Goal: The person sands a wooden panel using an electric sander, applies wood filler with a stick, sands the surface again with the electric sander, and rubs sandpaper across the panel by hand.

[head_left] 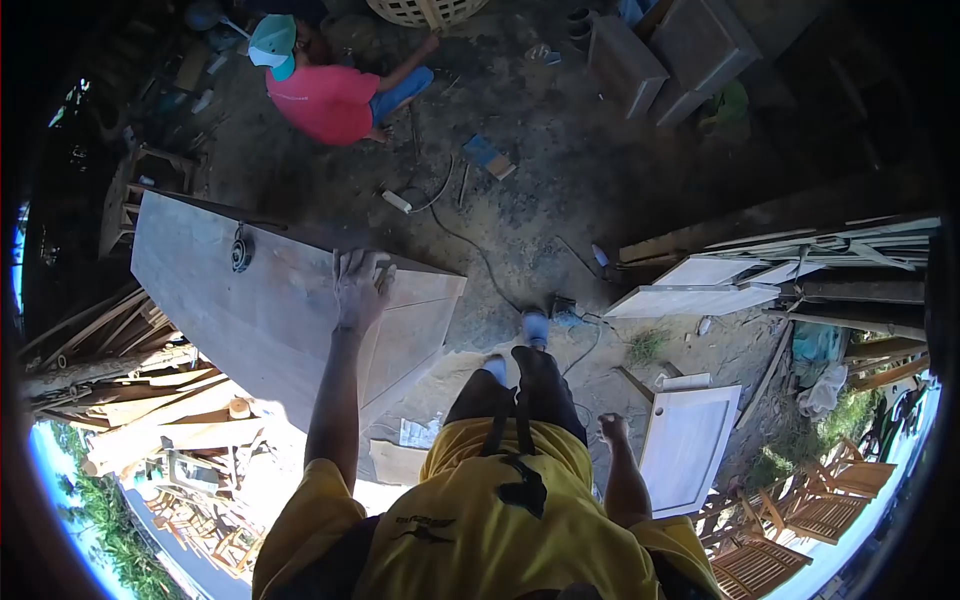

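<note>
My left hand (362, 285) lies with spread fingers on a large, pale wooden cabinet-like piece (280, 310), close to its far edge. Left of that hand, a small dark round object (241, 248) sits on the same surface; its kind is unclear. My right hand (614, 428) hangs at my side with its fingers curled in. Whatever may be inside that hand is hidden. It is nearest to a white-framed wooden door panel (690, 450) and looks apart from it.
A person in a red shirt (325, 100) crouches ahead beside a woven basket (425, 12). A power strip (397, 201) and its cable (470, 245) cross the floor near my feet. Scrap wood (170, 410) is piled left; boards (690, 285) and wooden chairs (825, 515) stand right.
</note>
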`<state>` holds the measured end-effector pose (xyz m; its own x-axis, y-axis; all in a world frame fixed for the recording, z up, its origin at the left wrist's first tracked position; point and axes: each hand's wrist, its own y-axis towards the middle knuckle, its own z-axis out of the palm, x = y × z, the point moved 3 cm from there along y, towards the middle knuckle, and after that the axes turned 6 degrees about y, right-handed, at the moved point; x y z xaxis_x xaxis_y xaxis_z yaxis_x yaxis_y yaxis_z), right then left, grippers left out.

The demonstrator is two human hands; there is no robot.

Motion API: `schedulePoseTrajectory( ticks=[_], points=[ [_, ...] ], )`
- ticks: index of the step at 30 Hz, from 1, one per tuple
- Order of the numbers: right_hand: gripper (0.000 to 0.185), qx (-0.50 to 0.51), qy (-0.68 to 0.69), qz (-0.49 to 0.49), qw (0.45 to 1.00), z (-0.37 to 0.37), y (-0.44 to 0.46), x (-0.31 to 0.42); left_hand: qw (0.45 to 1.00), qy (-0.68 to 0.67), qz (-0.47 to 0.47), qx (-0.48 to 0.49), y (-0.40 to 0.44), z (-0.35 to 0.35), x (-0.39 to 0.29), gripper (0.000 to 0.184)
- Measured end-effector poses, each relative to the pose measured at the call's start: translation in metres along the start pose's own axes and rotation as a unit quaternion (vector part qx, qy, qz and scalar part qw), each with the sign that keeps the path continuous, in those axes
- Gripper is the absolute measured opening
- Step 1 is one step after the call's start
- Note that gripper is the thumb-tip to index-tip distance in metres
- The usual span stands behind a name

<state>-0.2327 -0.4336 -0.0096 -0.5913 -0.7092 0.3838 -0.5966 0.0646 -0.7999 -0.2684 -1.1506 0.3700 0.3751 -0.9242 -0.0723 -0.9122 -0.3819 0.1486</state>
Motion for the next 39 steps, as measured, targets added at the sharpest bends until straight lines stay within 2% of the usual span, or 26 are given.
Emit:
schedulePoseTrajectory(
  ticks=[1, 2, 4, 6, 7, 8, 11, 15, 17, 19, 21, 22, 23, 24, 27, 29, 30, 32, 33, 36, 39],
  points=[
    [0.040, 0.012, -0.012, 0.000, 1.000, -0.006, 0.000, 0.025, 1.000, 0.002, -0.009, -0.013, 0.001, 0.004, 0.004, 0.029],
    [0.042, 0.024, -0.024, -0.002, 0.999, -0.009, 0.008, 0.063, 1.000, 0.004, -0.022, -0.009, 0.002, 0.006, 0.006, 0.029],
    [0.045, 0.025, -0.080, -0.059, 0.995, -0.013, 0.039, 0.110, 0.997, 0.004, -0.018, -0.081, 0.003, 0.003, 0.000, 0.017],
    [0.047, 0.038, -0.112, -0.137, 0.983, -0.036, 0.020, 0.201, 0.997, -0.002, -0.034, -0.067, 0.005, -0.001, -0.002, 0.017],
    [0.046, 0.052, -0.056, -0.138, 0.987, -0.038, 0.030, 0.222, 0.998, -0.010, -0.040, -0.053, 0.006, -0.002, -0.003, 0.017],
    [0.045, 0.021, -0.071, -0.185, 0.980, -0.044, 0.029, 0.249, 0.998, -0.013, -0.043, -0.053, 0.006, -0.002, -0.004, 0.017],
    [0.043, 0.026, -0.007, -0.226, 0.974, -0.037, 0.067, 0.271, 0.998, -0.022, -0.045, -0.046, 0.006, -0.007, -0.002, 0.016],
    [0.045, 0.033, -0.029, -0.222, 0.974, -0.008, 0.092, 0.280, 0.996, -0.060, -0.046, -0.048, 0.010, -0.011, 0.003, 0.015],
    [0.041, 0.060, 0.033, -0.135, 0.988, 0.008, 0.076, 0.298, 0.994, -0.078, -0.065, -0.037, 0.008, -0.012, 0.004, 0.015],
    [0.044, 0.066, -0.007, -0.111, 0.992, 0.028, 0.096, 0.305, 0.988, -0.127, -0.084, -0.003, 0.016, -0.018, 0.006, 0.017],
    [0.046, 0.046, -0.090, -0.242, 0.965, 0.054, 0.131, 0.346, 0.985, -0.135, -0.106, 0.001, 0.028, -0.018, 0.019, 0.018],
    [0.046, -0.003, -0.108, -0.336, 0.936, 0.067, 0.135, 0.380, 0.982, -0.151, -0.110, 0.006, 0.036, -0.016, 0.023, 0.019],
    [0.046, 0.003, -0.112, -0.336, 0.935, 0.081, 0.147, 0.413, 0.982, -0.150, -0.117, 0.008, 0.048, -0.016, 0.032, 0.019],
    [0.044, -0.004, -0.132, -0.326, 0.936, 0.096, 0.160, 0.450, 0.987, -0.092, -0.133, 0.004, 0.062, -0.019, 0.046, 0.020],
    [0.043, 0.017, -0.165, -0.286, 0.944, 0.157, 0.223, 0.549, 0.978, 0.009, -0.210, -0.005, 0.094, -0.010, 0.103, 0.034],
    [0.042, 0.022, -0.223, -0.479, 0.848, 0.214, 0.272, 0.601, 0.947, 0.011, -0.322, 0.016, 0.106, -0.002, 0.122, 0.039],
    [0.042, 0.042, -0.266, -0.468, 0.842, 0.243, 0.284, 0.629, 0.941, 0.045, -0.337, 0.005, 0.115, 0.003, 0.122, 0.042],
    [0.044, 0.121, -0.245, -0.459, 0.845, 0.318, 0.311, 0.665, 0.916, 0.089, -0.391, 0.023, 0.115, 0.002, 0.121, 0.046],
    [0.046, 0.145, -0.296, -0.463, 0.823, 0.356, 0.313, 0.681, 0.895, 0.099, -0.432, 0.051, 0.111, -0.002, 0.120, 0.047],
    [0.052, 0.240, -0.385, -0.446, 0.772, 0.478, 0.308, 0.712, 0.828, 0.151, -0.537, -0.061, 0.109, 0.013, 0.131, 0.049],
    [0.054, 0.301, -0.382, -0.459, 0.743, 0.587, 0.307, 0.711, 0.794, 0.155, -0.584, -0.065, 0.090, 0.043, 0.136, 0.049]
  ],
)
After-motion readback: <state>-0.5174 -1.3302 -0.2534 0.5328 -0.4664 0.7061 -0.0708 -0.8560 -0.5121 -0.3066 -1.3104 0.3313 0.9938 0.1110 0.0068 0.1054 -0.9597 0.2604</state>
